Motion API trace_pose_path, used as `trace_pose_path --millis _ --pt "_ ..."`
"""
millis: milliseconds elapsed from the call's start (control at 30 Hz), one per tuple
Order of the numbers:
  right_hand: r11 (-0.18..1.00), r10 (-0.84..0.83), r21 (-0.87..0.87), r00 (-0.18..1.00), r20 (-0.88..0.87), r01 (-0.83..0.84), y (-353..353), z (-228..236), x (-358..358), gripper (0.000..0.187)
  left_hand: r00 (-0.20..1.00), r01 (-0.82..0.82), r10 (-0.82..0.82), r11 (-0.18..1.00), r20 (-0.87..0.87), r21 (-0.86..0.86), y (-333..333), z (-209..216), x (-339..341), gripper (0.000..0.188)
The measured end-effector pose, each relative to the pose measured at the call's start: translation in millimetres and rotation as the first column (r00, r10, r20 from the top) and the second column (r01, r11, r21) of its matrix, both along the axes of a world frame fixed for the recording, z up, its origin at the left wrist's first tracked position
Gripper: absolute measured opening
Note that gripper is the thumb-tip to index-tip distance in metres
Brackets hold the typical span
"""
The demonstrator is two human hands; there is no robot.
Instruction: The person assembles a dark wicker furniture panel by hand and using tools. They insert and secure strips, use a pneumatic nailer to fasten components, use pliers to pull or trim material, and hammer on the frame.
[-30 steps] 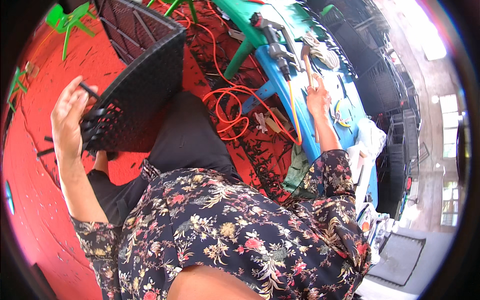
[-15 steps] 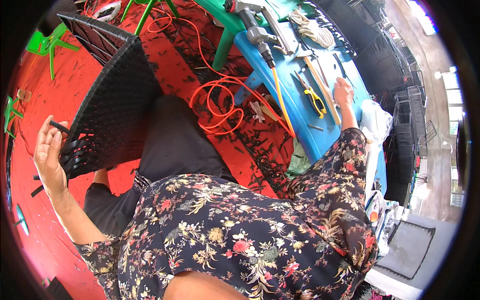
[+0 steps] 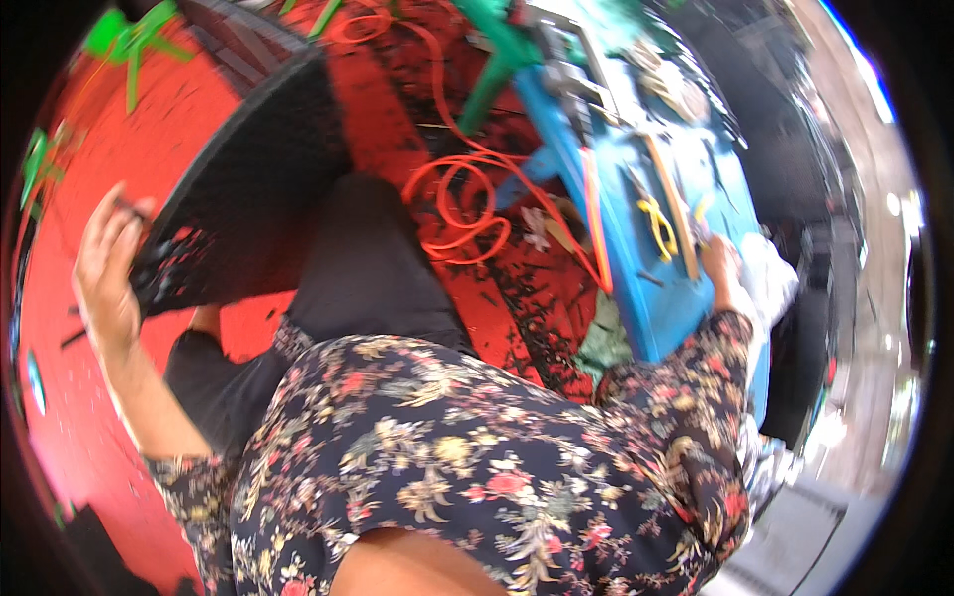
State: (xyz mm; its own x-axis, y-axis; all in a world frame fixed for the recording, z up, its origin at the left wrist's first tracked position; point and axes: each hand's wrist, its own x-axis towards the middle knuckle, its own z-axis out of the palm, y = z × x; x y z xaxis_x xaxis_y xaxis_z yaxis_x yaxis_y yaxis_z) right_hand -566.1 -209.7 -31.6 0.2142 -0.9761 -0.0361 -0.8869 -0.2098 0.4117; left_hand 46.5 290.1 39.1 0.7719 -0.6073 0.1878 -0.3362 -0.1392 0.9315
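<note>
A black woven panel (image 3: 253,169), curved and made of flat strips, leans against my left knee. At its left edge, loose strip ends stick out. My left hand (image 3: 109,268) is raised beside that edge, a short black strip (image 3: 129,210) pinched at its fingertips. My right hand (image 3: 722,266) is over the right side of the blue table (image 3: 646,313), its fingers closed and blurred. A small yellow shape (image 3: 702,207) shows just beyond them; whether I hold it is unclear. Next to this hand lie a wooden-handled hammer (image 3: 673,204) and yellow-handled pliers (image 3: 656,228).
A power tool (image 3: 571,89) with an orange hose (image 3: 596,219) lies on the table's far part, near pale gloves (image 3: 668,84). Orange hose coils (image 3: 467,204) and black scraps cover the red floor. A white plastic bag (image 3: 770,278) is right of my right hand.
The view has shifted, so the table and panel appear displaced. My right hand has drawn back toward me along the table, with a yellow shape now near its fingers. My left hand stays by the panel.
</note>
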Motion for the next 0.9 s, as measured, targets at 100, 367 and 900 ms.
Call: trace_pose_path --millis 100,367,900 --pt "0.993 0.115 -0.049 0.982 0.152 -0.109 6 4 -39 0.027 0.999 0.001 -0.002 0.999 -0.038 -0.046 -12 8 -16 0.040" --pt "0.882 0.446 -0.291 0.456 0.770 -0.372 36 55 135 0.016 0.997 0.065 -0.074 0.955 -0.020 -0.290 -17 -3 -20 0.046" --pt "0.634 0.146 -0.209 -0.150 0.978 -0.744 127 130 381 0.010 0.984 0.176 -0.179 0.956 0.011 -0.233 -29 -8 -23 0.047"
